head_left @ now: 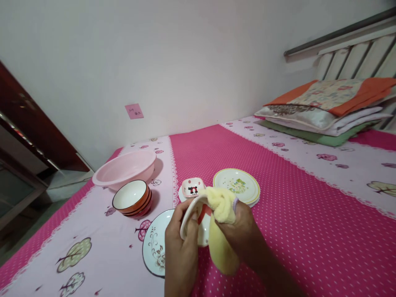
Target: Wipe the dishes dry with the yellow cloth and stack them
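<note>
My left hand (183, 249) is closed on the edge of a small white dish (203, 236) with red on its inner face, held tilted above the bed. A fluffy yellow cloth (222, 205) is bunched in my right hand (246, 231) and touches the dish's rim, its loose end hanging down. Part of the dish is hidden by the cloth and my fingers. Just beyond lies a small square dish (192, 187) with a cartoon animal. To its right is a stack of yellow-rimmed plates (223, 180). A dark-rimmed flowered plate (154, 243) lies partly behind my left hand.
Several stacked bowls (131, 195) with brown outsides stand at the left, in front of a pink basin (123, 167). Folded bedding (321, 117) is piled at the back right, by a radiator (355, 62). A pink note (134, 111) is on the wall behind the bed (309, 231).
</note>
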